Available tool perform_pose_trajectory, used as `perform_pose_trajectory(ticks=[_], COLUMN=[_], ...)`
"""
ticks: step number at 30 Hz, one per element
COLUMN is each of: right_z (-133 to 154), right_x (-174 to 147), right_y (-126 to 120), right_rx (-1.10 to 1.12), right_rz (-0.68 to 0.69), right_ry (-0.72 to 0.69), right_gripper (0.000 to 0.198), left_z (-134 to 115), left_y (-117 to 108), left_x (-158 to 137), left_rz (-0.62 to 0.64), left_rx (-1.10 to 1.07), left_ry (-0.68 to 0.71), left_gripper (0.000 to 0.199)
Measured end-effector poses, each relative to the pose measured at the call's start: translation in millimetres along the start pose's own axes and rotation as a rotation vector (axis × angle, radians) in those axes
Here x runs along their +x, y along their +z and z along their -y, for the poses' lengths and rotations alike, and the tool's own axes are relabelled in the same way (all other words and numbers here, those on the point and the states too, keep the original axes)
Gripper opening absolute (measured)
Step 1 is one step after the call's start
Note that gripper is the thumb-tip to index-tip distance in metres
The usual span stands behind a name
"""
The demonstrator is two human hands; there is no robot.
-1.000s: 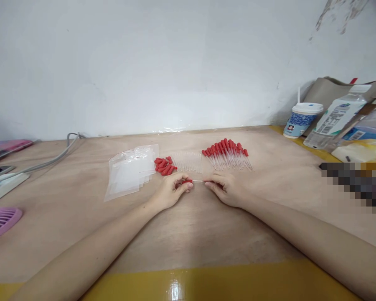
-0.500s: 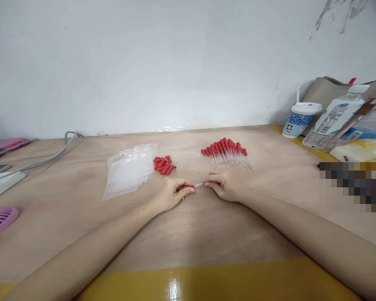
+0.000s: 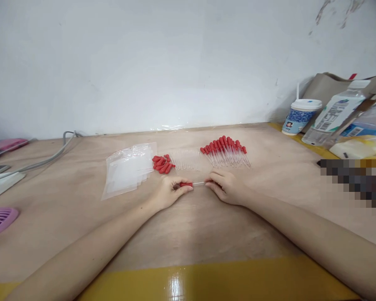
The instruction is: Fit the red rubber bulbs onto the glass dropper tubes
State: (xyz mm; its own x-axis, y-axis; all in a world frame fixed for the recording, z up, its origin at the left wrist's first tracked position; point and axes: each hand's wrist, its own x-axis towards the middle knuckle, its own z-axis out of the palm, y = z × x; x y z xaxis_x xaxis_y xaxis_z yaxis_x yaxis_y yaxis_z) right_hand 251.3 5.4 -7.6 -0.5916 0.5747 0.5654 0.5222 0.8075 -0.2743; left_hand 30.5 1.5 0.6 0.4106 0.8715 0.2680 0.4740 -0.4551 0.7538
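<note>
My left hand [image 3: 169, 193] pinches a red rubber dropper bulb [image 3: 186, 184] between thumb and fingers. From the bulb's right end runs a clear dropper tube [image 3: 198, 184], its far end gripped by the closed fingertips of my right hand [image 3: 226, 188]. Bulb and tube lie in one line, meeting end to end; how deep the tube sits cannot be made out. Just beyond my left hand is a heap of loose red bulbs [image 3: 163, 164]. Bare clear tubes [image 3: 185, 160] lie in a row beside it. Behind my right hand, several droppers with red bulbs [image 3: 227, 146] are fanned out.
Clear plastic bags [image 3: 125, 173] overlap left of the loose bulbs. A paper cup [image 3: 301, 117] and a plastic bottle [image 3: 336, 113] stand at the back right. At the left are a grey cable [image 3: 54, 155] and a pink slotted object [image 3: 1, 220]. A wall rises behind the table.
The bulb now shows more between my left fingers and lies straighter in line with the tube. Both hands keep their grip and have barely shifted. The view has tilted slightly.
</note>
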Motion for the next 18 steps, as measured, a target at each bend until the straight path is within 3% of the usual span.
perform_pose_trajectory(ticks=[6,18], right_z=[4.9,10.9], right_x=[0.0,1.4], right_y=[8.0,14.5], right_rx=[0.024,-0.011], right_rz=[-0.074,-0.006], right_ry=[-0.026,0.075], right_gripper=[0.021,0.028], left_z=[2.1,0.8], left_y=[4.3,3.6], left_x=[-3.1,-2.7], left_rz=[-0.007,-0.031], left_rx=[-0.135,0.038], left_ry=[-0.043,0.098], left_gripper=[0.022,0.018])
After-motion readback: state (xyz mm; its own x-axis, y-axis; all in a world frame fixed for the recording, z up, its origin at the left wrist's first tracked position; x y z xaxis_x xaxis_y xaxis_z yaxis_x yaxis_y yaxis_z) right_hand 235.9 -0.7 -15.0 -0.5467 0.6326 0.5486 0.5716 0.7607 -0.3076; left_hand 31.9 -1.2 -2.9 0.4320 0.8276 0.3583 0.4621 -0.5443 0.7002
